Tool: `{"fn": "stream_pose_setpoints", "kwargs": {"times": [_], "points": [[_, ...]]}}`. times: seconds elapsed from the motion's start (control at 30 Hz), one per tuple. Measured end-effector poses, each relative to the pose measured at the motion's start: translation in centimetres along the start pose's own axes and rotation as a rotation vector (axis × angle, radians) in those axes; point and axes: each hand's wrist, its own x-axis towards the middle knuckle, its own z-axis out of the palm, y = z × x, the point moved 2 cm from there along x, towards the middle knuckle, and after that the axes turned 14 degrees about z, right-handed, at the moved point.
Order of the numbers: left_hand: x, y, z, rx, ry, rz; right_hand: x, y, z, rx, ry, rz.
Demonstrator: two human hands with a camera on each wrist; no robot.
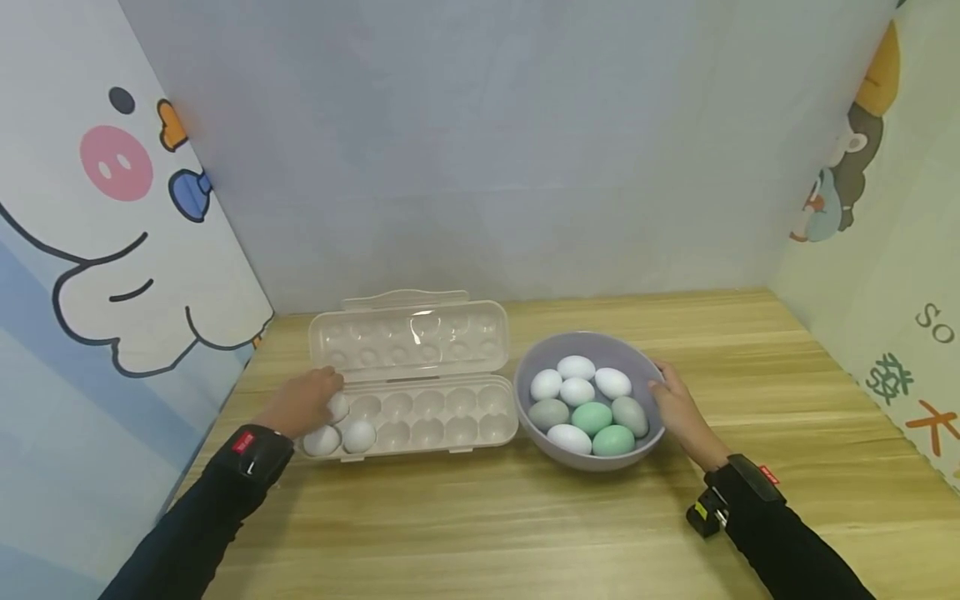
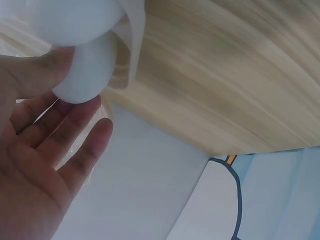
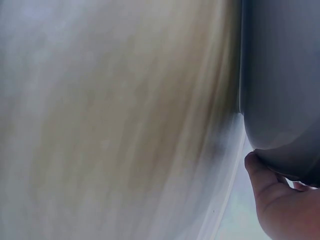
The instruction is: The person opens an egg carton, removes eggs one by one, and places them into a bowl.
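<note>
At the left end of an open clear plastic egg carton (image 1: 427,433), my left hand (image 1: 302,403) pinches a white egg (image 1: 339,407) between thumb and fingertips. In the left wrist view this egg (image 2: 89,72) sits low in the carton's end, partly behind another white egg (image 2: 75,20). Two more white eggs, one at the front corner (image 1: 322,441) and one beside it (image 1: 359,436), lie in the front row. My right hand (image 1: 686,417) grips the right rim of a grey-purple bowl (image 1: 585,462). White, grey and green eggs fill the bowl's bottom, including a green egg (image 1: 592,418).
The carton's lid (image 1: 408,340) lies folded back toward the rear wall (image 1: 480,167). Both containers stand side by side on a wood-grain table (image 1: 480,525). Cartoon-printed panels rise on the left (image 1: 112,267) and right (image 1: 885,292).
</note>
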Motion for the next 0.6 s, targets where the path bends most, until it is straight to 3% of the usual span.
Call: {"fn": "stream_pose_setpoints", "kwargs": {"times": [0.13, 0.27, 0.43, 0.6], "points": [[0.0, 0.2, -0.7, -0.011, 0.073, 0.032, 0.0, 0.0, -0.1, -0.001, 0.002, -0.006], [0.7, 0.7, -1.5, 0.003, 0.107, 0.06, 0.0, 0.1, -0.2, 0.003, 0.003, -0.009], [2.4, 2.1, -2.7, -0.012, 0.171, 0.126, 0.1, 0.2, -0.2, 0.016, 0.004, -0.014], [4.3, 3.8, -3.4, -0.051, 0.306, 0.23, 0.2, 0.1, 0.0, 0.017, -0.006, -0.005]]}}
